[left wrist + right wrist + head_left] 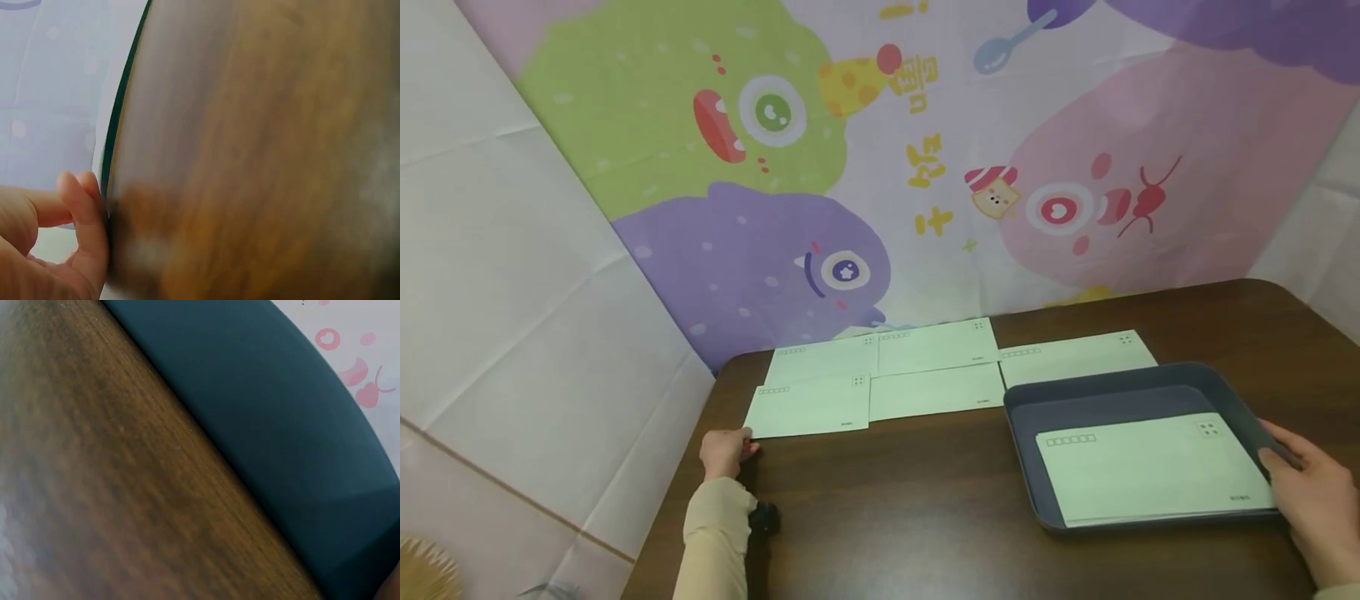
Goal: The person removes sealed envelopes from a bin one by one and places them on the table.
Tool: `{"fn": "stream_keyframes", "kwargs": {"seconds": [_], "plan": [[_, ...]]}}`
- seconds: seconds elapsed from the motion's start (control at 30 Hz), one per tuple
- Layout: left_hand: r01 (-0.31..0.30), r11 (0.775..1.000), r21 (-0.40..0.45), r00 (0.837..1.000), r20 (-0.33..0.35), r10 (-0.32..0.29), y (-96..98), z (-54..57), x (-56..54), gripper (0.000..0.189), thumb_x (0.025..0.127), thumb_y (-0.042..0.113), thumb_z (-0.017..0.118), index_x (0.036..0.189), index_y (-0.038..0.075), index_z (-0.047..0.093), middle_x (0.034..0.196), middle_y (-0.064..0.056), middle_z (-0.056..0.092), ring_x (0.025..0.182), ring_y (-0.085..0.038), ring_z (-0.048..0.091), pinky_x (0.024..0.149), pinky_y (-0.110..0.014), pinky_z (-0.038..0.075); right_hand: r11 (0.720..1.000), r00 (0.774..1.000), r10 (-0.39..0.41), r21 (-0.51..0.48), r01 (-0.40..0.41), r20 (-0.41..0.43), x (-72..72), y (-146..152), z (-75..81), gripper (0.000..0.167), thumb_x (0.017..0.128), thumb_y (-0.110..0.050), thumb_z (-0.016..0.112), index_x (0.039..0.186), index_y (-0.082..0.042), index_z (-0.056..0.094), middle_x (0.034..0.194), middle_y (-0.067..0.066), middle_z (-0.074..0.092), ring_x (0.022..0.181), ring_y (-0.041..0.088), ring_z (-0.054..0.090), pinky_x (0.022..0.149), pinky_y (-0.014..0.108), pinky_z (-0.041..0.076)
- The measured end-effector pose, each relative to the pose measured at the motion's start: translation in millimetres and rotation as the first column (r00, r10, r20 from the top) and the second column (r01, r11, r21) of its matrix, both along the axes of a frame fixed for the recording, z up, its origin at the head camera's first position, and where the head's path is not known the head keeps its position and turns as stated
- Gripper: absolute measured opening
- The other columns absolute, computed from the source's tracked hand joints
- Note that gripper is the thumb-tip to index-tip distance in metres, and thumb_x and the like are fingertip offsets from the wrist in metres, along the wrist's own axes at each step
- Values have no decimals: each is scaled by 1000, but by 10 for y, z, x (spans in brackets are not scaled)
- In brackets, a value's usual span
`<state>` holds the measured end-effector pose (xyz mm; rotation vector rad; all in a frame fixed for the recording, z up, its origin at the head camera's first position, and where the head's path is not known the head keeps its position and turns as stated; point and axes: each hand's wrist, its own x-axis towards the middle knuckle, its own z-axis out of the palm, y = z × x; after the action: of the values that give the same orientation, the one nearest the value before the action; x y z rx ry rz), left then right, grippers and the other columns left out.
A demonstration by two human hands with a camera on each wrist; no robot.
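Observation:
At the table's left side, my left hand pinches the near-left corner of a pale envelope lying flat. The left wrist view shows the thumb and fingers meeting at the paper's thin edge. My right hand grips the right rim of a dark grey tray, thumb on top. Inside the tray lies a small stack of envelopes, with printed boxes on the top one. From the right wrist, mostly the tray's dark outer side shows, close to the wood.
Several more envelopes lie along the back: one at far left, one in the middle, one in front of it, and one partly behind the tray. A cartoon-printed cloth hangs behind the brown table.

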<state>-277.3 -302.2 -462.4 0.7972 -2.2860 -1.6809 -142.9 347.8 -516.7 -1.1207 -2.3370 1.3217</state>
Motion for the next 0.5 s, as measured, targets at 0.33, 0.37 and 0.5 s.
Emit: {"fn": "stream_keyframes", "kwargs": {"seconds": [0.33, 0.37, 0.5], "plan": [[-27, 999, -32, 999, -23, 26, -48, -34, -17, 10, 71, -6, 57, 76, -14, 58, 47, -1, 53, 38, -7, 54, 43, -21, 47, 1000, 1000, 16, 2, -16, 9, 0, -37, 39, 45, 98, -10, 33, 143, -8, 26, 147, 21, 21, 131, 44, 22, 100, 58, 23], [-33, 999, -34, 999, -12, 32, -40, -19, -16, 8, 70, -6, 57, 75, -13, 58, 48, -1, 53, 38, -6, 54, 43, -21, 47, 1000, 1000, 16, -2, -16, 8, -3, -38, 40, 45, 98, -10, 33, 143, -9, 26, 147, 21, 21, 131, 44, 22, 99, 58, 23], [-17, 996, -90, 997, 67, 23, 37, 92, -4, 9, 73, -2, 50, 77, -10, 51, 62, -8, 51, 40, -7, 55, 46, -23, 49, 1000, 1000, 11, -6, -11, -1, -16, -31, 35, 45, 98, -9, 32, 142, -9, 27, 147, 20, 22, 131, 44, 23, 99, 58, 24]]}}
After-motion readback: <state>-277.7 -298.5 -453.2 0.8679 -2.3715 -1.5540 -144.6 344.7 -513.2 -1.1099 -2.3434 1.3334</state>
